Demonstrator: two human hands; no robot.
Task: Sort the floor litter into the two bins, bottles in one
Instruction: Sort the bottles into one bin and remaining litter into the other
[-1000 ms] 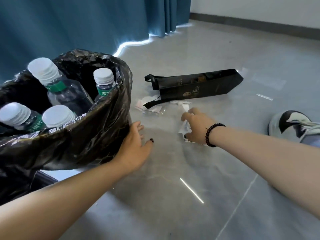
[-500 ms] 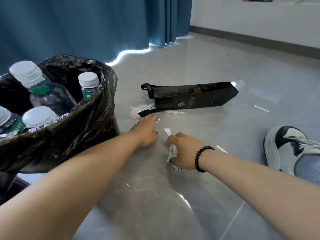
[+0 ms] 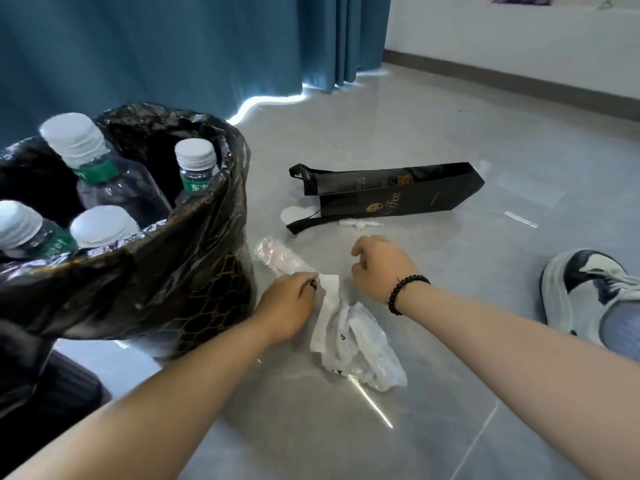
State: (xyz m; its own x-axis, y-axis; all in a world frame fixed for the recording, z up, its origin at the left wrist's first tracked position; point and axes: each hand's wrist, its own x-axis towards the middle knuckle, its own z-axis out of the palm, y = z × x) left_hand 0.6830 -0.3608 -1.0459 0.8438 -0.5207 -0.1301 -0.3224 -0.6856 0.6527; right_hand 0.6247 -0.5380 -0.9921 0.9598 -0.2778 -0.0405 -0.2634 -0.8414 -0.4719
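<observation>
**Gathering loose wrappers beside the bottle bin**

Working through the non-bottle litter on the floor (image 3: 450, 140), with four bottles (image 3: 104, 181) upright in the black-lined bin (image 3: 194, 271). Left hand (image 3: 287, 299) pinching a clear plastic wrapper (image 3: 277, 254) and a paper strip (image 3: 329, 289), just beside the bin. Right hand (image 3: 381, 265) loosely curled above the floor, gripping nothing visible. Crumpled white packaging (image 3: 356, 344) lying between both forearms. Next, likely: scooping that heap, then the black coffee bag (image 3: 391, 195) beyond; second bin not identifiable in view
</observation>
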